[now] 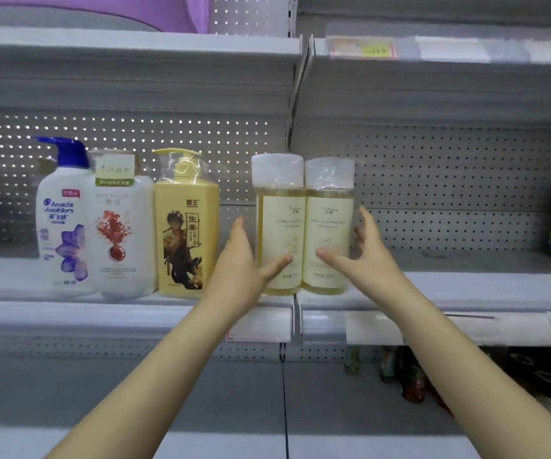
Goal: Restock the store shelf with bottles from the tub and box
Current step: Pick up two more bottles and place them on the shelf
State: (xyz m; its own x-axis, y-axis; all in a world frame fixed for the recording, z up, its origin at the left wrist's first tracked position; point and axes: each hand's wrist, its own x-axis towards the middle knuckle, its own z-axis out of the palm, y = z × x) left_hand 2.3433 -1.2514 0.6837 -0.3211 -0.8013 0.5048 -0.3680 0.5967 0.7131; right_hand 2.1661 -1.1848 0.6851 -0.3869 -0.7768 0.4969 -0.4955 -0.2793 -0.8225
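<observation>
twin pack parked on the seam: tip and shove risks

from my end, the twin pack [304, 226], two yellow bottles with white caps under one clear wrap, stands upright at the front of the shelf [449, 293]. its base straddles the seam [296, 309] where two shelf boards meet. my left hand [244, 256] is spread wide, fingers straight along the pack's left side and thumb laid on the front label. my right hand [365, 253] mirrors it on the other side, fingers loosely bent at the pack's edge. neither hand wraps around the pack; i cannot tell how firmly either presses.

what worries me:
- if the boards are not level at the seam, i judge the pack could rock or tilt forward on release, since it sits close to the front lip.
- the wrap looks slick, so palms could slip if i push hard.
- sliding it left could knock the yellow pump bottle [184, 233], which stands near my left hand and just beside the white bottle [121, 233].
- pushing one side more than the other could twist the pack and leave the labels askew.

tub and box are out of view.
</observation>
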